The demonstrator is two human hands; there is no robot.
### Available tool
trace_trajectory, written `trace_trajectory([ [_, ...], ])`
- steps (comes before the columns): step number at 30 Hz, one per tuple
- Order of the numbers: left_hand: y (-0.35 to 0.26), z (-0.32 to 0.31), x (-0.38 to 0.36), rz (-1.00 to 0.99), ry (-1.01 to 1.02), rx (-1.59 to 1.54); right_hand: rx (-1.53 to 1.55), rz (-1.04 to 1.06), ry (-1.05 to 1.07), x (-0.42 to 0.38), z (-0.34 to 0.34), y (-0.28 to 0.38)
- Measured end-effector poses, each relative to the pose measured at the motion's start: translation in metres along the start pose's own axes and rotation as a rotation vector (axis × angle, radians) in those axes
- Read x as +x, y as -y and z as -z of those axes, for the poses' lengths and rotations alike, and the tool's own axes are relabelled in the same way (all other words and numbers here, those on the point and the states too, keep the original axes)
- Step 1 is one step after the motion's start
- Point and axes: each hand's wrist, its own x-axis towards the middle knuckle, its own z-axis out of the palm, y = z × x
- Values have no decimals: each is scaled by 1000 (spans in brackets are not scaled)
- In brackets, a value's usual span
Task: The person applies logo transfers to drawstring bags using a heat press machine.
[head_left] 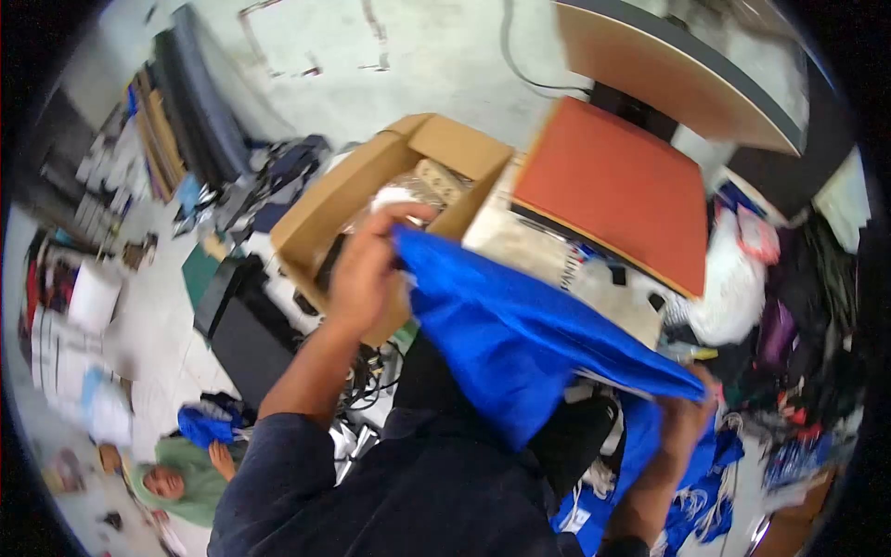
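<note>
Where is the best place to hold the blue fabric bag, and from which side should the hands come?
Grip the blue fabric bag at its two far ends, as the left hand and right hand do now. The cloth hangs limp between them and sags in the middle, so coming from the outer sides probably keeps it spread out.

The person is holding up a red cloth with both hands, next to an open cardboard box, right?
Not quite: the cloth is blue, not red. The head view shows the left hand gripping one end and the right hand the other, beside the open cardboard box. The red thing is a flat pad behind it.
</note>
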Motion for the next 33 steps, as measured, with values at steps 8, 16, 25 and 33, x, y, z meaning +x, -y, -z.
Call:
trace_trajectory([
  [8, 60, -77, -61, -115, 323, 626, -370, 300, 126, 13, 26, 66],
  [16, 91, -150, -69, -381, 348, 292, -779, 754, 227, 10, -12, 91],
  [25, 80, -126, -50, -364, 216, 404, -1024, 549, 5, 4, 4, 130],
  [33, 46, -83, -51, -220, 375, 578, -897, 443, 131, 16, -9, 121],
])
